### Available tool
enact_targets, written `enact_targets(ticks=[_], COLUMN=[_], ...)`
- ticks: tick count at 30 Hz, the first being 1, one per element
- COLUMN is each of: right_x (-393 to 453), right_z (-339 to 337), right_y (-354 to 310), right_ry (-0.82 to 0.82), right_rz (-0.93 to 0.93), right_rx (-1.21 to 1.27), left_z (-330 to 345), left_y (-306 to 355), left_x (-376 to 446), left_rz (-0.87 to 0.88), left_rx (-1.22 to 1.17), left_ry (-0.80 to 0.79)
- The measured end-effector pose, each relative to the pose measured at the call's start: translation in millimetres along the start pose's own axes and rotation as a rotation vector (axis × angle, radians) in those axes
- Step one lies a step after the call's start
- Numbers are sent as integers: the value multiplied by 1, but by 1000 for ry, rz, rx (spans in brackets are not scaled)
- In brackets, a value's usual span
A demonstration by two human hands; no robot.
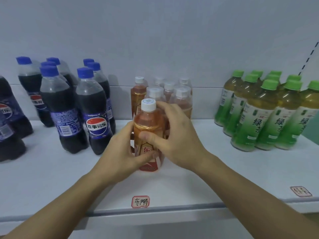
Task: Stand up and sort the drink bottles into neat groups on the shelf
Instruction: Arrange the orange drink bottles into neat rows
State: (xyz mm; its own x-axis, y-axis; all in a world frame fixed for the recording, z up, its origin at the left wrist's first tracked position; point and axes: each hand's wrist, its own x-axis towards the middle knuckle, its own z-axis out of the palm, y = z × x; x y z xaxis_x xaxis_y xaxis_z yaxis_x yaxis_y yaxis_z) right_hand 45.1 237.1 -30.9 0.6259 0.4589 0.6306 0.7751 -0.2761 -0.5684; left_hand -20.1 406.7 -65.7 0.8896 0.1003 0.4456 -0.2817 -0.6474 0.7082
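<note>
White shelf (51, 178): seven orange bottles (183, 100), both hands (120, 156) gripping front one (146, 121).

9 cola btls (64, 107), 8 orange btls (148, 125), 10 green-tea btls (248, 118)

A handwritten red-bordered label (140, 201) sits at my shelf's front edge; another label (300, 191) lies far right, too blurred to read. Behind everything, a pale wall (155, 31).

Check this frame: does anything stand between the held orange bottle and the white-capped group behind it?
Nothing visible does. Both the left hand and right hand grip the orange bottle, upright directly in front of the white-capped group; only the right hand's fingers wrap behind it.
</note>
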Motion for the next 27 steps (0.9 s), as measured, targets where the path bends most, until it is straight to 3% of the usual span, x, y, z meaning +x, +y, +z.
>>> enact_targets(ticks=[2,6,7,11,14,15,17,20,25,27], right_x=[-1,11,16,24,20,18,14,6,-6,-7], right_z=[-9,-32,-34,-25,-22,-26,-35,-52,-76,-81], right_y=[4,28,35,53,59,58,57,59,67,69], right_ry=[90,506,502,169,81,68,47,39,20,-27], right_rz=[-40,13,89,283,270,263,257,250,239,222], right_rx=[44,-89,-82,27,46,36,28,31,73,70], left_z=[-5,-7,-5,0,1,3,15,43,85,97], left_y=[-1,-7,-7,-2,14,21,34,48,58,56], left_x=[-3,-7,-9,-21,-28,-29,-27,-15,16,32], left_rz=[-28,-48,-55,-9,430,547,614,448,100,-10], left_rx=[31,49,22,58,276,292,255,194,62,-16], left_ry=[36,133,160,318,467,420,228,16,3,-90])
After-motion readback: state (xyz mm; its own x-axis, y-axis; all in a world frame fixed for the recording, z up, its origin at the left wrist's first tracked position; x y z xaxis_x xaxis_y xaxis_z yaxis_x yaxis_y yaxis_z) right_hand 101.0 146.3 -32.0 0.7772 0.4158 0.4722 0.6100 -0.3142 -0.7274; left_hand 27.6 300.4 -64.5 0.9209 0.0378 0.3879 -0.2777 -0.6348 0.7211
